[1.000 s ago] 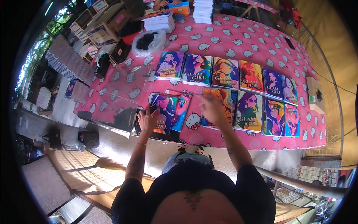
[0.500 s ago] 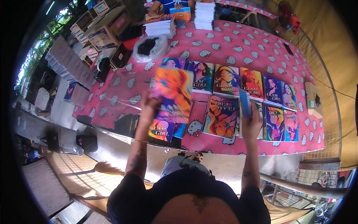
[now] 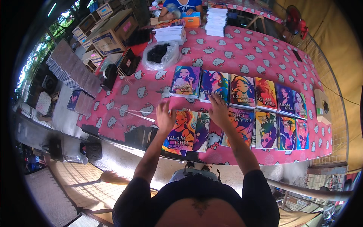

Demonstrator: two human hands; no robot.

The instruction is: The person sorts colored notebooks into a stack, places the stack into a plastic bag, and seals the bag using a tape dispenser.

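Spiral notebooks with bright illustrated covers lie in two rows on the pink table. My left hand [image 3: 165, 118] has its fingers apart at the upper left edge of an orange-covered notebook [image 3: 182, 132], which lies on other notebooks in the near row. My right hand [image 3: 218, 110], fingers spread, reaches over the lower edge of a blue-and-green notebook [image 3: 214, 85] in the far row. Left of that one sits a purple-and-teal notebook [image 3: 186, 81]. A dark notebook [image 3: 203, 132] is partly covered by the orange one. Neither hand grips anything visible.
Across the pink table [image 3: 227, 49] a person [image 3: 184, 7] sits behind white notebook stacks [image 3: 170, 34]. A clear plastic bag with black contents [image 3: 162, 55] stands nearby. Cardboard boxes [image 3: 113, 34] are piled at the left, and a small carton [image 3: 322, 108] sits at the right edge.
My left hand has laid the orange notebook down and let go. My right hand has released a blue-edged notebook and moved left to the far row. The view has shifted slightly.
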